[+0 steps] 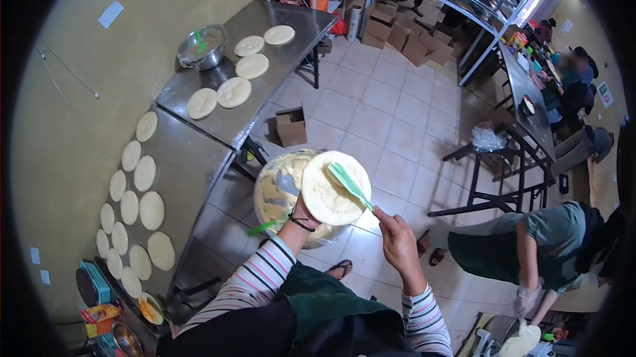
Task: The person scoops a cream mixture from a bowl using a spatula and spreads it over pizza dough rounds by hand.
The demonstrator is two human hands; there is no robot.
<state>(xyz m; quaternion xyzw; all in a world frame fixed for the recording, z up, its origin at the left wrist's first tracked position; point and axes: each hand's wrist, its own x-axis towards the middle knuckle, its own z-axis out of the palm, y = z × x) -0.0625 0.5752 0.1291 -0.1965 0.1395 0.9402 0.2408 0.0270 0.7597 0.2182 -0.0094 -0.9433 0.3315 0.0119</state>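
In the head view, mid-frame, the left hand (303, 215) supports a dough round (323, 199) from beneath — most fingers hidden. The right hand (399, 243), lower right of it, is closed around the handle of a green spatula (349, 185) — long axis slanting up-left, blade over the round. A bowl (334, 236) shows behind, leftward.

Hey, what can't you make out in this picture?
In the head view:
- Left hand: fingers hidden under the dough.
- Tub: part of its inside hidden by dough and left hand.
- Far workers: blurred, too small to tell what they handle.
- Wall sign: print too small to read.
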